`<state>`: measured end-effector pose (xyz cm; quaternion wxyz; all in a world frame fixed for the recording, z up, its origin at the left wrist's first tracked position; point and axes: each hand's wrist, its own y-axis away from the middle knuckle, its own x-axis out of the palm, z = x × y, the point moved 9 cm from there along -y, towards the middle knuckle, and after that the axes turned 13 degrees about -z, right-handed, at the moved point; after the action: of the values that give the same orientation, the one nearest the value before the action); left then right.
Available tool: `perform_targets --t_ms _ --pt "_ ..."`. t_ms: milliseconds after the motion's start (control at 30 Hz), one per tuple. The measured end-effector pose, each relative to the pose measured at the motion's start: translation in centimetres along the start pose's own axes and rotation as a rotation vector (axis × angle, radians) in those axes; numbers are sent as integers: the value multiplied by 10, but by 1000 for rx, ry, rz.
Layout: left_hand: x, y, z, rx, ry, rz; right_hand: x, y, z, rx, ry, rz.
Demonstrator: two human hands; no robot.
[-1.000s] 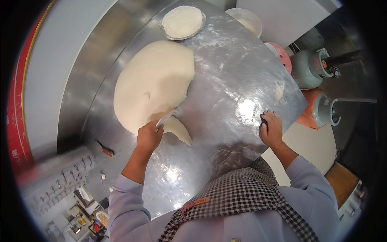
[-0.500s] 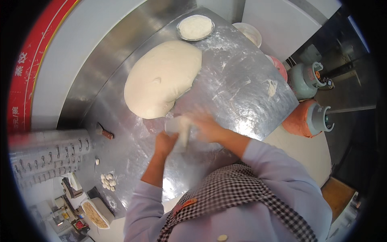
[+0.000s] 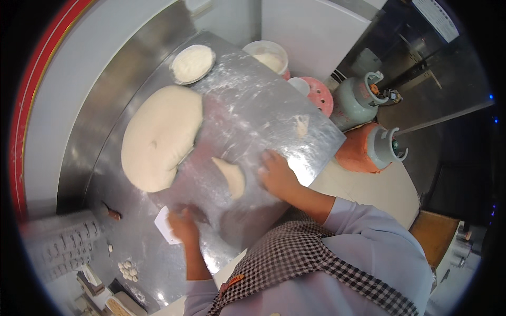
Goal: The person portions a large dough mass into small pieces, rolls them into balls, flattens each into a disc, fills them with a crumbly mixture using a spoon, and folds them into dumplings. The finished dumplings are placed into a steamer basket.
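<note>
My left hand (image 3: 184,227) grips a flat white dough scraper (image 3: 166,225) close above the metal table, left of my apron. To the right, my right hand (image 3: 279,175) is slightly blurred; its fingers look apart and nothing shows in them. Between the hands lies a curved strip of pale dough (image 3: 232,179), pointed at its far end and touched by neither hand. A big smooth mound of dough (image 3: 161,138) rests farther off to the left.
A bowl of flour (image 3: 193,63) stands at the table's far end. The floured metal table (image 3: 247,118) carries a brown-handled tool (image 3: 112,213) and several small dough pieces (image 3: 128,270) at left. Gas cylinders (image 3: 354,102), a white bucket (image 3: 268,55) and a pink perforated stool (image 3: 318,96) stand beyond its right edge.
The dough strip, earlier between my hands, now lies on the table. My left hand has moved away leftward with the scraper, my right hand rightward. The whole view has shifted.
</note>
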<state>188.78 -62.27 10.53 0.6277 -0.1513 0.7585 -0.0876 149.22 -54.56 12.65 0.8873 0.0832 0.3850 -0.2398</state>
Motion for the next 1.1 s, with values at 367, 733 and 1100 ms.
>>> perform_targets --t_ms 367,733,1100 --pt "25 64 -251 -249 878 589 13 -117 -74 -240 409 136" --pt "13 25 -164 -226 797 394 57 -25 -70 -186 168 645" --pt "49 44 -261 1100 132 642 -31 -52 -115 -359 422 -112"
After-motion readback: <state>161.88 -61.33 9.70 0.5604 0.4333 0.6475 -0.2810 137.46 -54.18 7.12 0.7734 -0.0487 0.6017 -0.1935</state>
